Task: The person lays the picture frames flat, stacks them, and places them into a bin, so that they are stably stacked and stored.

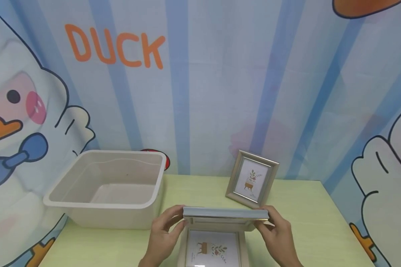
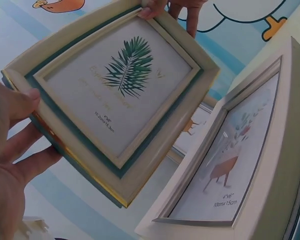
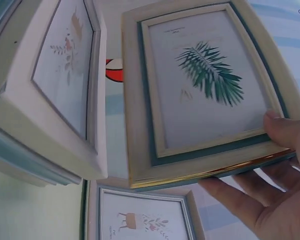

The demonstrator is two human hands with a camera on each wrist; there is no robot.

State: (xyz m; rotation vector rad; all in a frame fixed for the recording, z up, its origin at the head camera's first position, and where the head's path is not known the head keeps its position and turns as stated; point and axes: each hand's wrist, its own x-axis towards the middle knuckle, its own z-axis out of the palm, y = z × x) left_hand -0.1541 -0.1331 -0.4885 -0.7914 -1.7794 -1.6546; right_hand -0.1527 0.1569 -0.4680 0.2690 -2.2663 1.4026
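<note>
Both hands hold up a cream picture frame point(image 1: 225, 214) with a teal inner border and a gold edge line; its green palm-leaf print point(image 2: 129, 67) shows in the wrist views. My left hand point(image 1: 165, 233) pinches one side, thumb on the front face and fingers behind. At the opposite side, my right hand point(image 1: 278, 235) grips it in the same way. Tilted up, the frame stands above a white picture frame point(image 3: 65, 135) that lies face up with a potted-plant print. Under that white frame a teal-edged layer point(image 3: 35, 162) shows. The held frame's back is hidden.
Behind the hands, a champagne-coloured picture frame point(image 1: 233, 196) stands leaning back on the pale green table point(image 1: 307, 211). To the left is a deep off-white plastic tub point(image 1: 103, 205). A striped cartoon-duck curtain point(image 1: 217, 92) hangs at the table's back.
</note>
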